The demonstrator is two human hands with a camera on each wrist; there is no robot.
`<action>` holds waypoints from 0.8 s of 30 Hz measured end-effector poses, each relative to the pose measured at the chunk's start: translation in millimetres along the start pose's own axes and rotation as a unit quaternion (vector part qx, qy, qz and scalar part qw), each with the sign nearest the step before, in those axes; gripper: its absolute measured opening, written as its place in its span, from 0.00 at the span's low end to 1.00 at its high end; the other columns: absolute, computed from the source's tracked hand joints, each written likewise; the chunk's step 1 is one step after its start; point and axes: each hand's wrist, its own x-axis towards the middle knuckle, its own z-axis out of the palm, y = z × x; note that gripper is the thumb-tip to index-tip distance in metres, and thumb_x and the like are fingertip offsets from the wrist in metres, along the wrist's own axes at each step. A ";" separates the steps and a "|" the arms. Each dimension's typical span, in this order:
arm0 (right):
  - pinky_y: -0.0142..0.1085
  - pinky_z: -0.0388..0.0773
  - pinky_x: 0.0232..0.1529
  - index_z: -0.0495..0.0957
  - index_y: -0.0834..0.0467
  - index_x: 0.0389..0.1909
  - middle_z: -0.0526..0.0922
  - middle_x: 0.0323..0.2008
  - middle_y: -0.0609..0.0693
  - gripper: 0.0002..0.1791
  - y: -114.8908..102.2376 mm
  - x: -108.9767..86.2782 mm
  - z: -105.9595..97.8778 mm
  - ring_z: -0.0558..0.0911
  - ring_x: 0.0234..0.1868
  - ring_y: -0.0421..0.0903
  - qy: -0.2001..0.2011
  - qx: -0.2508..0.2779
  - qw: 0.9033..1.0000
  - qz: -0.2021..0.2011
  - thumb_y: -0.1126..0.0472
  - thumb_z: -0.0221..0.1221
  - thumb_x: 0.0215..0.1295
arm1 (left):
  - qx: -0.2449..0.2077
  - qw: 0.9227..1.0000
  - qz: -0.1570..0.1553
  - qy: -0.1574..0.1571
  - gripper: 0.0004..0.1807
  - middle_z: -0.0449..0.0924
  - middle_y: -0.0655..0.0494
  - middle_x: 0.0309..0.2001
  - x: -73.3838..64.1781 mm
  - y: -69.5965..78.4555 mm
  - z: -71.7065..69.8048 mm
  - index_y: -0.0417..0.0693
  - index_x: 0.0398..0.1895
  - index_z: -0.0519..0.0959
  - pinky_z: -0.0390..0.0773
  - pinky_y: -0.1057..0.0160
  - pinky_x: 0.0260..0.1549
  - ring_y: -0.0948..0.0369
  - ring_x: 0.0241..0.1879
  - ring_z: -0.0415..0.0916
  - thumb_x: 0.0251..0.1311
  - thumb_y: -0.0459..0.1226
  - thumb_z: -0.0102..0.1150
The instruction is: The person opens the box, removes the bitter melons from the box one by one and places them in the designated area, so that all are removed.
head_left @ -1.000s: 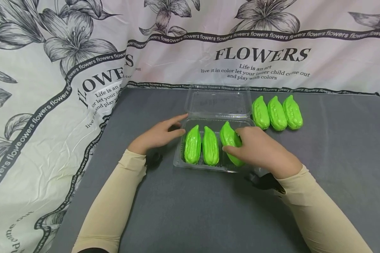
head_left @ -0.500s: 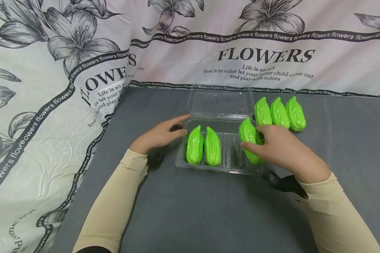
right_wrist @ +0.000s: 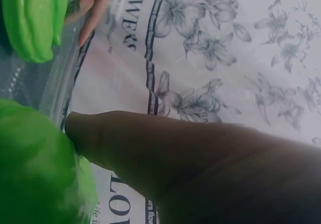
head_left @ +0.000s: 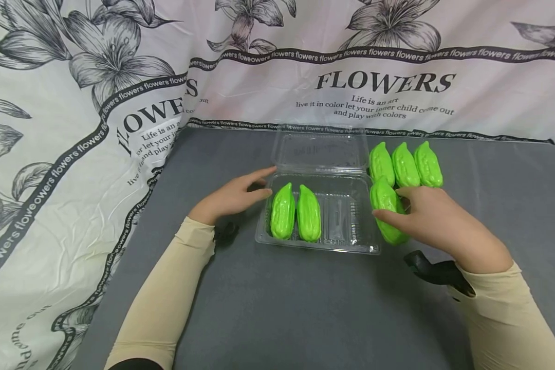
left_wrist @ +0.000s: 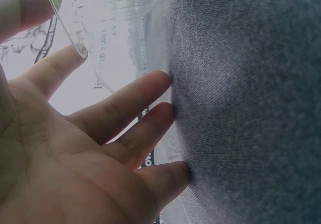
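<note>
Just right of the clear plastic hinged box (head_left: 339,218): glossy green ridged gourd (head_left: 382,196), pinched in right hand (head_left: 446,222), now moved out, leaving two gourds (head_left: 309,213) inside. Left hand (head_left: 231,197) spread at rim, gripping nothing.

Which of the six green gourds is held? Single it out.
The gourd at the right edge of the clear plastic container, pinched by the right hand; no hand holds the pair inside or the row of three beyond.
</note>
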 end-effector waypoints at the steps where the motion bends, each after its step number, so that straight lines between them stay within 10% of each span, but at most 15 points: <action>1: 0.39 0.64 0.26 0.69 0.54 0.24 0.66 0.18 0.45 0.25 0.9 -0.5 -0.1 0.66 0.21 0.44 0.002 -0.003 1.000 0.002 0.42 0.64 0.72 | 0.001 1.000 0.001 0.000 0.35 0.66 0.46 0.77 0.5 0.3 0.0 0.72 0.85 0.53 0.69 0.38 0.68 0.47 0.75 0.64 0.80 0.50 0.52; 24: 0.39 0.69 0.25 0.70 0.56 0.22 0.71 0.21 0.48 0.23 24.8 12.4 10.9 0.72 0.24 0.46 -0.029 -0.003 0.999 0.029 0.46 0.68 0.66 | 0.009 1.000 -0.006 0.003 0.36 0.67 0.46 0.76 -0.6 -0.6 0.1 0.72 0.85 0.53 0.68 0.37 0.69 0.46 0.75 0.65 0.80 0.51 0.52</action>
